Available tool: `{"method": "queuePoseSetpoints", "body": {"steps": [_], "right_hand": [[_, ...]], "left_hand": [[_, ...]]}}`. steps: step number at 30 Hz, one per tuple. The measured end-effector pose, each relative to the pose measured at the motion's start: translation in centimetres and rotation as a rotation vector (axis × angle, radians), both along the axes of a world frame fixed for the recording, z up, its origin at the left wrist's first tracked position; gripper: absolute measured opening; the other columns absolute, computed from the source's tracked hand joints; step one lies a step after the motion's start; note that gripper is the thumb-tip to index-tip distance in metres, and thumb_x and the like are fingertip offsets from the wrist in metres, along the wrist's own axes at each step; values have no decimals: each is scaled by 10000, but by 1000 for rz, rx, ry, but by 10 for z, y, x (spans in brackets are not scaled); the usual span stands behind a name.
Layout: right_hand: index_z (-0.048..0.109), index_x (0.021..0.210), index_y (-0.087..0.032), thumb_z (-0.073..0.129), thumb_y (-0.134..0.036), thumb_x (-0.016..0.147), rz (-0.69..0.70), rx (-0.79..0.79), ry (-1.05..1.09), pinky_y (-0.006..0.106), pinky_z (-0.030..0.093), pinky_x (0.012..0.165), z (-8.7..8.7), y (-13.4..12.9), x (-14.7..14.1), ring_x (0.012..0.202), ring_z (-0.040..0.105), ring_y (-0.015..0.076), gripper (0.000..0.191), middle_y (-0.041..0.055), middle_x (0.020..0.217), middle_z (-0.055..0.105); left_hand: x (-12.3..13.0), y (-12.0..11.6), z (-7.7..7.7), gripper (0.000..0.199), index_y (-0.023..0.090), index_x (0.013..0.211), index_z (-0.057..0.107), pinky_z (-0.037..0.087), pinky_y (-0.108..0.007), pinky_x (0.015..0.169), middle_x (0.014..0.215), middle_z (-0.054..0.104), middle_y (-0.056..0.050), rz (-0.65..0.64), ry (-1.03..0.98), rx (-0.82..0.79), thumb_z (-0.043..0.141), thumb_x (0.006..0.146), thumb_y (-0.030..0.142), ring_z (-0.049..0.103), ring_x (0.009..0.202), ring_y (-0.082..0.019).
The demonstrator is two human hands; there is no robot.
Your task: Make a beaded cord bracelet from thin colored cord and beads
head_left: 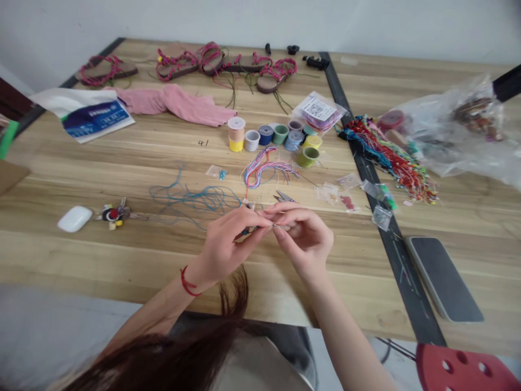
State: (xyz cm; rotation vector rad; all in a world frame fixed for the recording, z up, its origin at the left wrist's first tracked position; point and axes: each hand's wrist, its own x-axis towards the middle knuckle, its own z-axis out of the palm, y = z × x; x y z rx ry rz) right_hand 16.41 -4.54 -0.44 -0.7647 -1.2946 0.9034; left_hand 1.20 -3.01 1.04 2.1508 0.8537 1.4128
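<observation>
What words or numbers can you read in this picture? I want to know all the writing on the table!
"41": handwritten on the wooden table.
White label with a square code on the plastic packet: too small to read.
Blue-and-white printed sheet: its print is too blurred to read.

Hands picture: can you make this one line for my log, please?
left hand: pinching small metal piece | right hand: pinching same piece | nearby: scissors | blue cord

The tabletop [122, 163] is smooth, matt wood; the small scissors [284, 197] are shiny metal.
</observation>
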Motion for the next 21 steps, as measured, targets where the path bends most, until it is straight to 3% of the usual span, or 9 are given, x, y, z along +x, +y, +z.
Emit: {"method": "queuePoseSetpoints", "body": {"steps": [14,21], "right_hand": [[627,826,-217,656,-200,832,28,0,-27,400,607,823,3,0,3,922,692,197,34,69,968,699],[638,801,-221,662,-206,831,30,-8,-38,391,606,816,4,1,3,912,684,191,42,55,956,698]], "left_hand": [[-3,-2,-5,221,194,1076,613,564,-220,767,890,722,-35,38,95,244,604,871,113,685,850,-123],[-4,-3,-5,263,206,1082,617,557,-204,810,915,719,-22,23,64,225,631,846,91,678,891,-109]]}}
